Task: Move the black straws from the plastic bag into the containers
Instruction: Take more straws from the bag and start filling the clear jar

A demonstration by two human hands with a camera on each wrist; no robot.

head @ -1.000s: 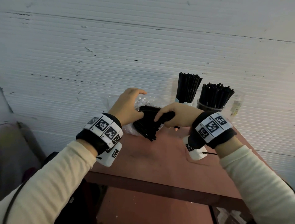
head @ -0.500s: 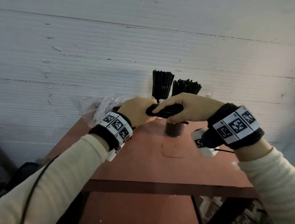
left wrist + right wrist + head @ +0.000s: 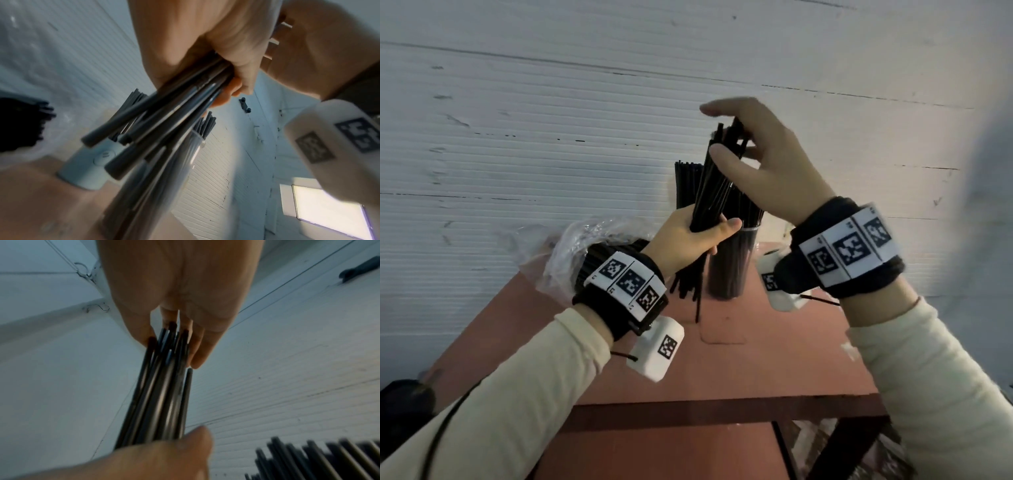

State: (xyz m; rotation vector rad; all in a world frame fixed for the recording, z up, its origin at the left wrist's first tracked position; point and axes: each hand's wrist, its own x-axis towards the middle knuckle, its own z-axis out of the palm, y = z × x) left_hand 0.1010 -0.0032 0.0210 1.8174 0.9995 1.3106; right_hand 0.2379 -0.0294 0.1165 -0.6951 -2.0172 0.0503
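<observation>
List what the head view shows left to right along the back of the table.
Crumpled clear plastic bag → left hand gripping a bunch of black straws → clear cylindrical container full of straws → right wrist's black band.

I can't read any words, brands or numbers here. The wristbands (image 3: 625,283) and the white wrist camera housings (image 3: 656,353) carry only black-and-white square marker patterns, and the small marks beside them are too small to tell.

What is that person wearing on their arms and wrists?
Cream long sleeves cover both arms. Each wrist has a black band carrying a white strip of three black-and-white square code markers. Under each wrist hangs a small white box, also marked, with a thin black cable. The hands are bare.
</observation>
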